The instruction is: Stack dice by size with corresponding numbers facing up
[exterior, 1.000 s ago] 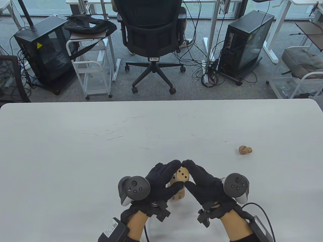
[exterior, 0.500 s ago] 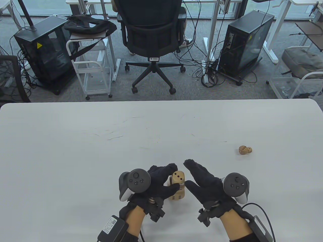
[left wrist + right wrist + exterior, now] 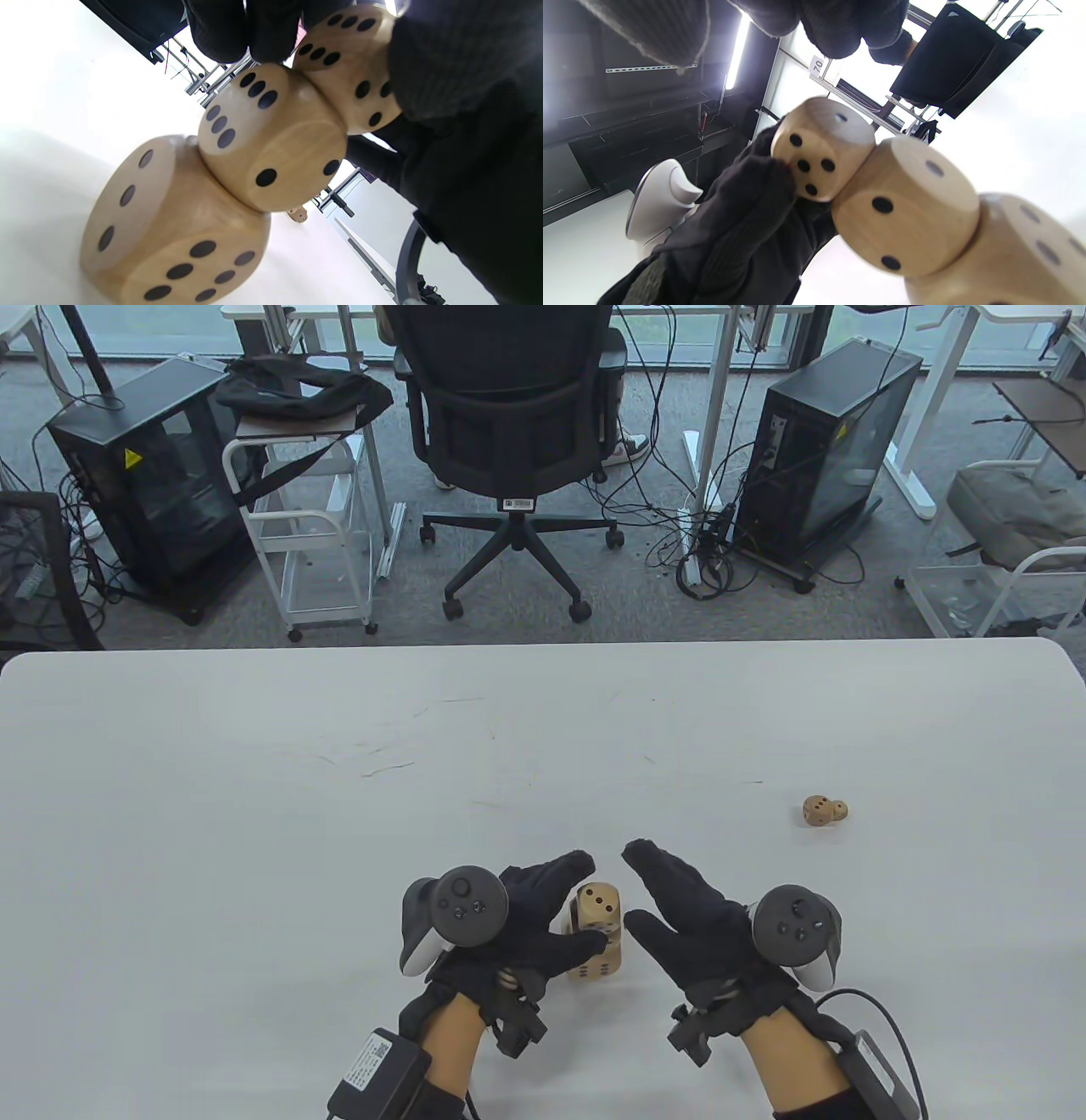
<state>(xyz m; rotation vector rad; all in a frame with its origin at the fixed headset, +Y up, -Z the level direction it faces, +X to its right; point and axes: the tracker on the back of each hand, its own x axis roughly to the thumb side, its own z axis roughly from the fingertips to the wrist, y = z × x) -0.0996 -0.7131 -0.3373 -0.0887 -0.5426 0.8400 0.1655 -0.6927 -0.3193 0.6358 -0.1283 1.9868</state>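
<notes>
Dice stacked three high near the table's (image 3: 254, 814) front edge, between both hands: largest die (image 3: 169, 224) at the bottom, resting on the white surface; middle die (image 3: 271, 135) on top of it; top die (image 3: 599, 904) smallest of the three, three pips up. Left hand (image 3: 526, 925) pinching the top die, thumb across its near face, fingers (image 3: 246, 25) curled behind. Right hand (image 3: 691, 929) just beside the stack, apart from it, fingers extended and loosely spread, holding nothing. Two small dice (image 3: 825, 811) touching each other, well apart to the right. Beyond the far edge: black office chair (image 3: 509, 407), computer tower (image 3: 827, 441)
</notes>
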